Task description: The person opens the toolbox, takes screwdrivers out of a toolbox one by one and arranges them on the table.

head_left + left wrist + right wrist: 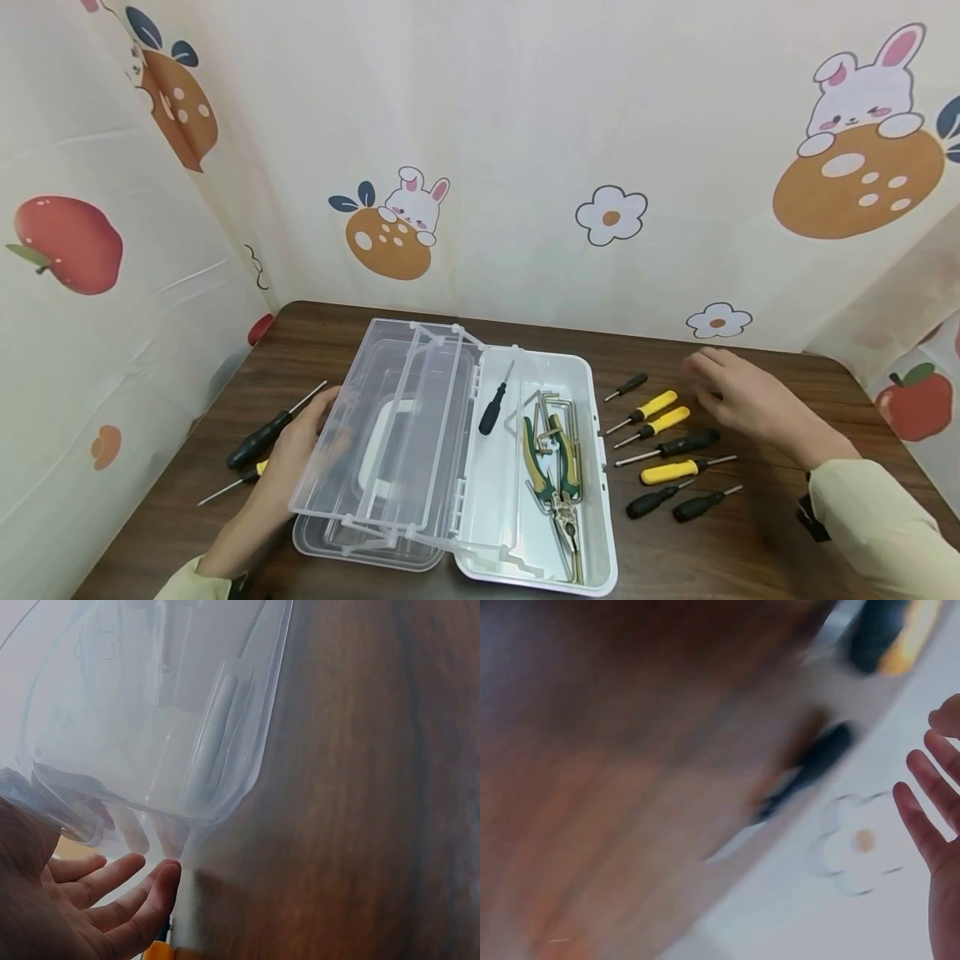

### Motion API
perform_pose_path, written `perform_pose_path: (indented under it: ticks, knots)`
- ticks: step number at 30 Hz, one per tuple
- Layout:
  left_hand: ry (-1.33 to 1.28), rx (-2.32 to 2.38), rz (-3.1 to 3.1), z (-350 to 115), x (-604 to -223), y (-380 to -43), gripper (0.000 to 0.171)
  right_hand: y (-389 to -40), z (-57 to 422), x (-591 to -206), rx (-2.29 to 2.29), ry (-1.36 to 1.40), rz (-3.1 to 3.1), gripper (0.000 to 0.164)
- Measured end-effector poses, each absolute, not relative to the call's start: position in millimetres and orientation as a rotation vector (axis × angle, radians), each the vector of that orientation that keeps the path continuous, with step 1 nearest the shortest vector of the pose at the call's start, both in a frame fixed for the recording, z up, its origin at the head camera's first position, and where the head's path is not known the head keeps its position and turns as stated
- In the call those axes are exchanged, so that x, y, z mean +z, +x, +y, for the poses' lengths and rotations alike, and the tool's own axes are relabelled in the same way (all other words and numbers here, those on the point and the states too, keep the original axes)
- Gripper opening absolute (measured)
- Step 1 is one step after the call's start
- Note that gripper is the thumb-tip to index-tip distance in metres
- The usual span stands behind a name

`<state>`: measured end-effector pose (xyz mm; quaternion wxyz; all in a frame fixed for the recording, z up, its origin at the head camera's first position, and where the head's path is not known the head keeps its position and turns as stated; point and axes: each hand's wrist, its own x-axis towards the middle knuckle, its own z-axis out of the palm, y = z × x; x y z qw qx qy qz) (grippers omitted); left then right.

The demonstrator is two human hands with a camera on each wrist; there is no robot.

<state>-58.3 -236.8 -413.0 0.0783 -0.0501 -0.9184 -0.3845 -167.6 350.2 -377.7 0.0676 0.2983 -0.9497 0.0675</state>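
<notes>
A white toolbox (pixel 480 517) lies open on the table, its clear plastic lid (pixel 390 367) folded out to the left. My left hand (pixel 296 442) is at the lid's left side, partly seen through the plastic. Its fingers (pixel 154 900) are loosely extended beside the clear lid; firm contact cannot be told. Green-handled pliers (pixel 531 458) and several metal hex keys (pixel 574 433) lie in the box. Above its left part lies a small black screwdriver (pixel 491 412). My right hand (pixel 738 396), with nothing visible in it, hovers right of several screwdrivers, fingers extended in the right wrist view.
Right of the box lie yellow-handled screwdrivers (pixel 667 473) and black-handled screwdrivers (pixel 697 440). On the left, a large black screwdriver (pixel 258 442) lies beside a yellow one (pixel 261 468), partly behind my left arm. A printed curtain (pixel 517 250) rises behind the wooden table (pixel 322 321).
</notes>
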Motion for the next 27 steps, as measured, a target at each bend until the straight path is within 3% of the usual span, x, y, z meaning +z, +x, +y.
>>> perform_pose_path:
  ticks: [14, 27]
  knots:
    - [-0.162, -1.159, -2.736, -237, -414, -58, 0.057, -153, 198, -312, 0.262, 1.517, -2.308, 0.034]
    - [-0.149, -1.168, -2.742, -237, -413, -59, 0.058, -145, 124, -308, 0.034, 1.750, -2.353, 0.032]
